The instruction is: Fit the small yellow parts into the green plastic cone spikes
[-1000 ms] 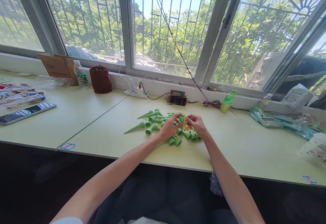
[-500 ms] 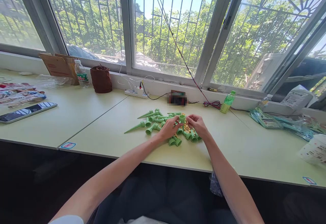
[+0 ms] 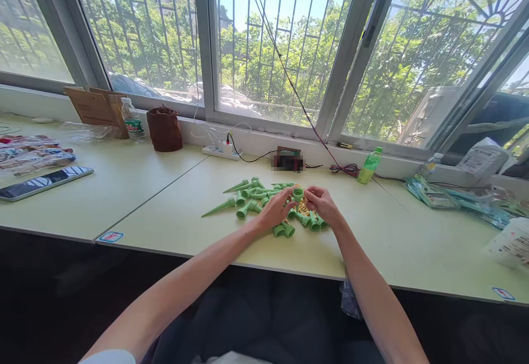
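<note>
Open-mouthed green piece held near its rim

The green piece is above the worktop, roughly midway between its front and back edges, beside loose green spikes and small yellow bits. The left hand has its thumb and fingers parted just enough to span it; the right hand has its fingertips drawn together at its other side, and whether they grip anything cannot be told. It looks like light, stiff plastic, probably smooth and not fragile; the wider rim seems the surest hold.
</note>
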`<state>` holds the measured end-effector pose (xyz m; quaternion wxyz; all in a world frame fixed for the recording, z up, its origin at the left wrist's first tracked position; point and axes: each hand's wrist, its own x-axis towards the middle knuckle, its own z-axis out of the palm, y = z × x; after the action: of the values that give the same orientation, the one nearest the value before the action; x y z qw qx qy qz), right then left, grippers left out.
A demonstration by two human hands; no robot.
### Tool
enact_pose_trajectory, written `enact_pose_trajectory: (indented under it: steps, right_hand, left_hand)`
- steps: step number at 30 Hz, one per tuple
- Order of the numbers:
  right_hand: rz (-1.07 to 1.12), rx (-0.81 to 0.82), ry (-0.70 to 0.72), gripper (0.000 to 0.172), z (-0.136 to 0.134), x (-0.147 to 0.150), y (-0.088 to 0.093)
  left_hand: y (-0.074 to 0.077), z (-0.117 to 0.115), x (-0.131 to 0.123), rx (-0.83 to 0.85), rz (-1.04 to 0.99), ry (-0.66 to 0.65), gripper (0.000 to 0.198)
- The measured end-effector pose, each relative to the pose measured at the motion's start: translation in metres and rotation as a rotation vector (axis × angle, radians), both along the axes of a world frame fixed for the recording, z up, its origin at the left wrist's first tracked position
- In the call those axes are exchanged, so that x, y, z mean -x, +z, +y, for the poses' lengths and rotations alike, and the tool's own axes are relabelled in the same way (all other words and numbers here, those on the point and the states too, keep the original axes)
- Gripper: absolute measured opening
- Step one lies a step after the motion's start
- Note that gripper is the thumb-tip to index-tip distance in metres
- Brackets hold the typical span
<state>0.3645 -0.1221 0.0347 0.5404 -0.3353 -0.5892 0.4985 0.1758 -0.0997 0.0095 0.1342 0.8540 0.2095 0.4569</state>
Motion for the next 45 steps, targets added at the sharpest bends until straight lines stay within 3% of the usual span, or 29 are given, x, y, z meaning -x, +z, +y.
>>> enact_pose_trajectory:
  steps: [9, 19, 29, 36, 45]
  right_hand:
    - [0.027, 0.008, 0.058, 0.039, -0.004, 0.000, 0.004]
    - [0.000, 0.047, 0.087, 0.043, -0.004, -0.001, 0.004]
    - [0.015, 0.042, 0.135, 0.041, -0.003, -0.002, 0.003]
    - [0.032, 0.047, 0.126, 0.040, -0.001, -0.003, 0.001]
    - [0.014, 0.054, 0.097, 0.041, -0.001, -0.003, 0.001]
  left_hand:
    - [0.001, -0.004, 0.001, -0.104, 0.039, 0.073, 0.022]
    - [0.004, -0.003, 0.008, -0.217, 0.058, 0.068, 0.029]
    - [0.002, 0.002, 0.009, -0.282, 0.053, 0.210, 0.028]
    - [0.001, 0.003, 0.011, -0.235, 0.037, 0.255, 0.034]
    - [0.002, 0.006, 0.011, -0.193, 0.102, 0.183, 0.043]
